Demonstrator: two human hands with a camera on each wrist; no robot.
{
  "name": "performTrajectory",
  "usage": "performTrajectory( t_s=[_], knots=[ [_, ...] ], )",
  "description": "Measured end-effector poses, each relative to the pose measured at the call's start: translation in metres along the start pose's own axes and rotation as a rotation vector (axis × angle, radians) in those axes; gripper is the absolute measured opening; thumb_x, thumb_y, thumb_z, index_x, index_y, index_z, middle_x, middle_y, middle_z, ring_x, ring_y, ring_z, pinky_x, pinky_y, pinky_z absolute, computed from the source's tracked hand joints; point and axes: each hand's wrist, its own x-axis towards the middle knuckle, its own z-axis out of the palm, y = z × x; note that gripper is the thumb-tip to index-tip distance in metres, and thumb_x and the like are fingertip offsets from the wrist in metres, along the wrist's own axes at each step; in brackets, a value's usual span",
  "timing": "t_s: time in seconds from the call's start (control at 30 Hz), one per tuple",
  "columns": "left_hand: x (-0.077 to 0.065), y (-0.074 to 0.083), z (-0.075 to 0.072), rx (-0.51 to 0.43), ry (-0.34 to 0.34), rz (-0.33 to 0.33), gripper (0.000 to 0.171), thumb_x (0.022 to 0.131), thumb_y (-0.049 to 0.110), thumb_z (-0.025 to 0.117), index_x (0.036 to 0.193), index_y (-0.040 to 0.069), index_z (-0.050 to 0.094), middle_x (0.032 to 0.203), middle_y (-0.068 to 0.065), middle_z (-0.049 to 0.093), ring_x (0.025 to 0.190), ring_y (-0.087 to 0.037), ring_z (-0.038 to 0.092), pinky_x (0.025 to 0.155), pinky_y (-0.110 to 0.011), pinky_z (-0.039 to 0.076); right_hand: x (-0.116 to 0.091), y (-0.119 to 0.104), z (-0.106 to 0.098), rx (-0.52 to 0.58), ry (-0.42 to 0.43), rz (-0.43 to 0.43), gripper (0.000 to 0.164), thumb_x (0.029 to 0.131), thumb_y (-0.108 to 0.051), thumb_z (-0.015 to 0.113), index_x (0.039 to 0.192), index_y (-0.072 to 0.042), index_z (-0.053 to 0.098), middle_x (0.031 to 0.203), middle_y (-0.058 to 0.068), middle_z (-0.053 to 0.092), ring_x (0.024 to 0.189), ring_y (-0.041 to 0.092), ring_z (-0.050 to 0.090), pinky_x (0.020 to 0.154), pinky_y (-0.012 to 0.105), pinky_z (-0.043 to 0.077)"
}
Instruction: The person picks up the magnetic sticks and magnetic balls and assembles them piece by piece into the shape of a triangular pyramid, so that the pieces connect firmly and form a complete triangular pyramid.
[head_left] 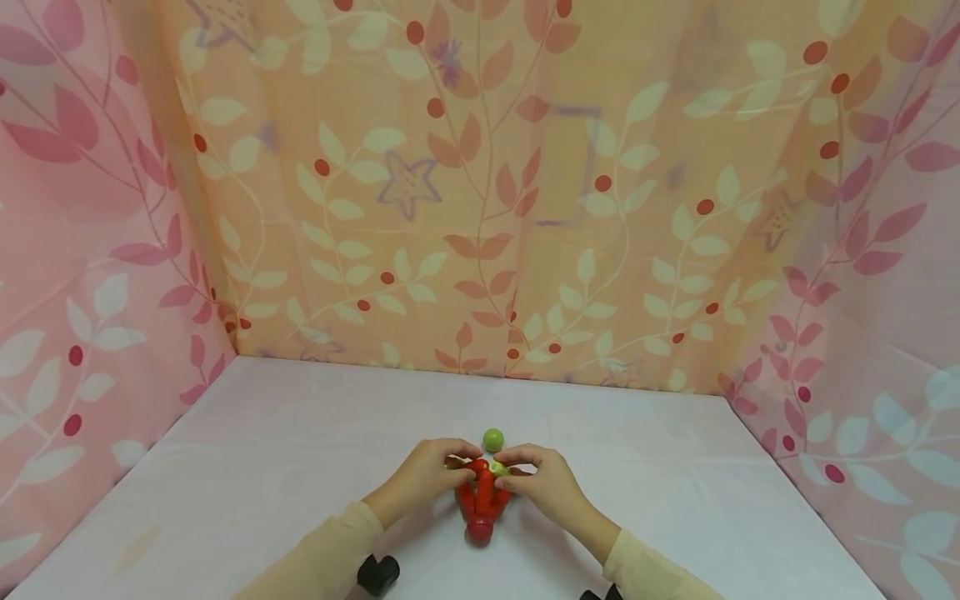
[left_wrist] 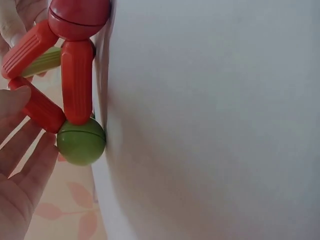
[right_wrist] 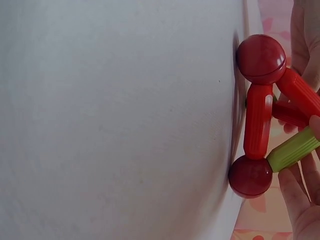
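Observation:
A structure of red rods (head_left: pixel 483 493) and balls stands on the table between the two hands. Its front ball (head_left: pixel 479 530) is red. In the left wrist view, a green ball (left_wrist: pixel 81 142) sits at the lower end of an upright-looking red rod (left_wrist: pixel 77 82). My left hand (head_left: pixel 430 472) pinches a slanted red rod (left_wrist: pixel 42 106), its thumb on the rod's upper end. From the other side, my right hand (head_left: pixel 551 482) holds a light green rod (right_wrist: pixel 295 150) that meets a dark red ball (right_wrist: pixel 251 177). Just beyond the fingertips lies a loose-looking green ball (head_left: pixel 492 439).
A white table surface (head_left: pixel 300 425) spreads around the structure. Patterned cloth (head_left: pixel 480 192) walls it off at the back and both sides. Black wrist gear (head_left: pixel 378 575) shows beside the left sleeve (head_left: pixel 318 554).

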Motion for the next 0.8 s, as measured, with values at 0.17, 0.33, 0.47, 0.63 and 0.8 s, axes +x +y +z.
performTrajectory(
  t_s=[0.17,0.33,0.47,0.63,0.8],
  knots=[
    [0.000,-0.004,-0.007,0.008,0.026,-0.084,0.026,0.087,0.002,0.070,0.112,0.005,0.072,0.114,-0.010,0.072,0.107,-0.030,0.066,0.094,-0.047,0.055,0.004,0.006,-0.009,-0.042,0.020,0.027,0.032,0.081,-0.009,0.080,0.111,0.000,0.073,0.113,0.015,0.073,0.115,0.029,0.062,0.096,0.037,0.056],
    [0.002,-0.013,-0.016,-0.063,0.014,-0.225,0.028,0.086,0.006,0.072,0.114,0.005,0.071,0.113,-0.008,0.072,0.104,-0.024,0.066,0.090,-0.041,0.057,0.015,0.012,-0.023,-0.058,0.137,0.105,0.029,0.084,-0.009,0.077,0.112,-0.001,0.073,0.111,0.016,0.074,0.114,0.026,0.064,0.095,0.037,0.055],
    [0.003,-0.019,-0.018,-0.148,-0.018,-0.266,0.030,0.086,0.006,0.072,0.116,0.001,0.070,0.113,-0.011,0.072,0.099,-0.019,0.068,0.084,-0.035,0.058,0.024,0.019,-0.028,-0.040,0.175,0.172,0.029,0.085,-0.010,0.076,0.113,-0.002,0.073,0.112,0.015,0.074,0.104,0.021,0.069,0.094,0.037,0.057],
    [0.003,-0.021,-0.017,-0.205,-0.045,-0.288,0.032,0.086,0.006,0.073,0.117,-0.001,0.069,0.115,-0.013,0.071,0.097,-0.017,0.067,0.084,-0.034,0.058,0.035,0.028,-0.026,-0.036,0.177,0.218,0.031,0.085,-0.011,0.077,0.115,-0.002,0.072,0.112,0.015,0.074,0.099,0.019,0.071,0.094,0.039,0.057],
    [0.003,-0.020,-0.016,-0.231,-0.046,-0.316,0.030,0.087,0.006,0.073,0.116,0.001,0.069,0.115,-0.012,0.071,0.095,-0.015,0.066,0.086,-0.034,0.058,0.046,0.034,-0.020,-0.025,0.188,0.222,0.033,0.084,-0.010,0.078,0.115,0.000,0.072,0.113,0.017,0.073,0.100,0.022,0.071,0.092,0.039,0.058]
  ],
)
